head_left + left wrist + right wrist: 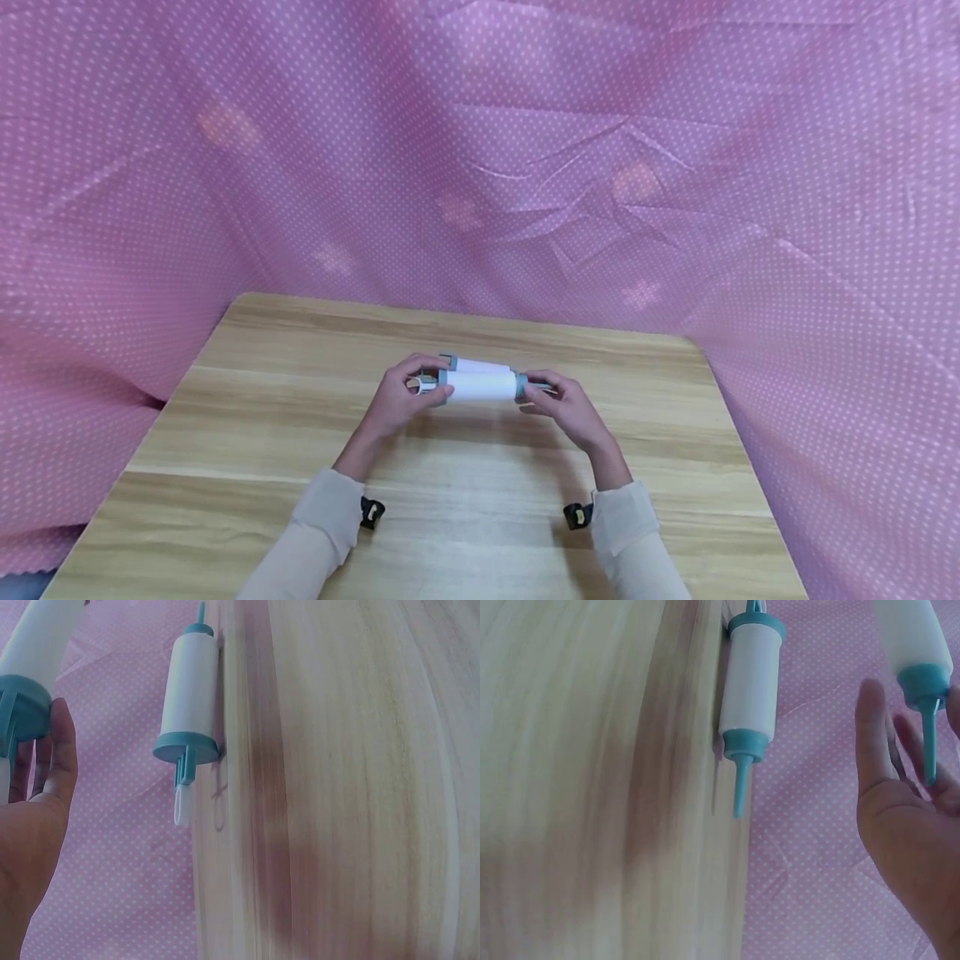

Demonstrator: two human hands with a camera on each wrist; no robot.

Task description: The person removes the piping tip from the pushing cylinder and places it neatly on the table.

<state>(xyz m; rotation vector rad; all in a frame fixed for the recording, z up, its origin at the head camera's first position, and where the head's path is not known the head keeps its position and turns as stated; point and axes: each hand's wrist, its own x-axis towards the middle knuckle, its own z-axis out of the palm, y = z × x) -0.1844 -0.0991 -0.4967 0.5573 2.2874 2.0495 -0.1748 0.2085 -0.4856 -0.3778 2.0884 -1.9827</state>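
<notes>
A white syringe-like tube (pixel 482 385) with teal end caps is held level in both hands, close over the wooden table. My left hand (pixel 397 396) grips its wide teal cap (pixel 28 706), thumb on the near side. At the other end, the fingers and thumb of my right hand (pixel 566 408) are around the smaller teal cap (pixel 924 679) with its thin nozzle (pixel 928 742). A second tube of the same kind (pixel 190 684) lies just behind on the table, its nozzle (pixel 741 787) pointing right and a white loop (pixel 182 805) at its left end.
The wood-grain table (pixel 465 500) has rounded far corners. A pink dotted cloth (pixel 480 167) hangs behind it and along both sides. Black wrist cameras (pixel 372 512) sit at the cuffs of the light sleeves (pixel 324 521).
</notes>
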